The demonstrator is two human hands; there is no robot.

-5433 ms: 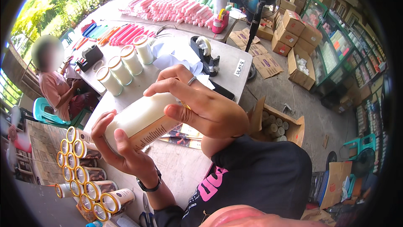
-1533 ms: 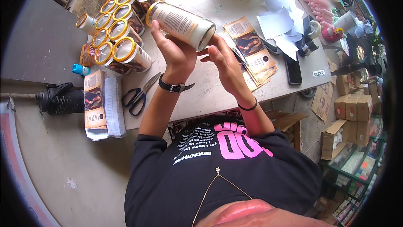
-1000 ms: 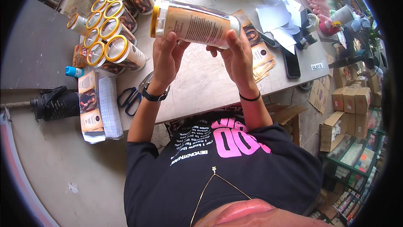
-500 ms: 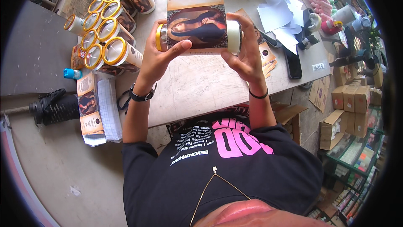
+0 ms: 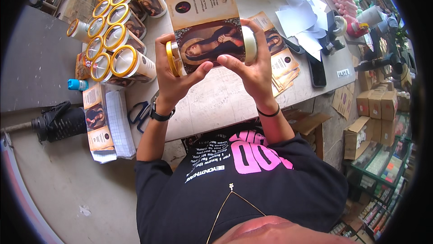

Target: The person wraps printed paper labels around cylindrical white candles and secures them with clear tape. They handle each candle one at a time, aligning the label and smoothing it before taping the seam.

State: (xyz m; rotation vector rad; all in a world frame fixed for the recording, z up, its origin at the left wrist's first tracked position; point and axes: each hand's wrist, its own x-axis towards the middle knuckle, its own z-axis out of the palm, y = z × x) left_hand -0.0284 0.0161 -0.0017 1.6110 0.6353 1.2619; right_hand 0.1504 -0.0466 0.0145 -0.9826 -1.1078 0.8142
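Note:
Above the table I hold a candle jar on its side, its gold rim to the left and white wax end to the right. A printed paper label with a robed figure lies over the jar, its upper part standing out flat beyond it. My left hand is closed round the gold-rimmed end, thumb at the label's lower edge. Wrapped round the white end is my right hand, its thumb pressing on the label. The jar's far side is hidden.
Several labelled, gold-rimmed jars stand at the left. Blue-handled scissors lie near the table's front edge beside stacked labels. To the right are more labels, white paper scraps, a phone and cardboard boxes.
Both hands have come slightly lower with the jar, and the label has tilted to the left. My right thumb has moved up onto the label's face. More of the scissors shows.

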